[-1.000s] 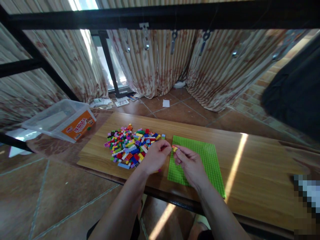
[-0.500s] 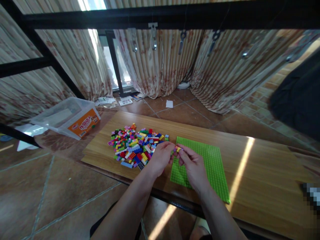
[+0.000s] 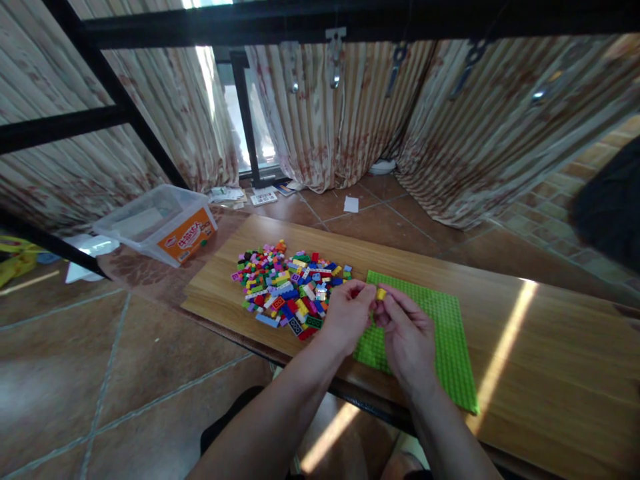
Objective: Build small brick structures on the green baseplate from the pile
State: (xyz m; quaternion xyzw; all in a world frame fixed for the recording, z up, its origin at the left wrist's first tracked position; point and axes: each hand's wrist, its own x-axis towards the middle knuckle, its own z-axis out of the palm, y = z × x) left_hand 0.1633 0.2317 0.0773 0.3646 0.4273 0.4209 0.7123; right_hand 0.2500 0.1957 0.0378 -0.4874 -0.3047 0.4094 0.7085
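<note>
Over the left part of a green studded baseplate, my two hands meet at the fingertips. My right hand pinches a small yellow toy brick. Closed fingers of my left hand press against the near side of that brick; whether they grip another small piece is hidden. A loose heap of mixed coloured bricks spreads over the table just left of my left hand.
The wooden table runs left to right, with a sunlit strip across it. A clear plastic box with an orange label stands beyond its left end. Papers lie on the tiled floor near the curtains. Black metal bars cross the upper view.
The view has shifted, so the table scene sits farther right. My fingers have turned the held piece; its yellow face now shows, where pink and yellow showed before.
</note>
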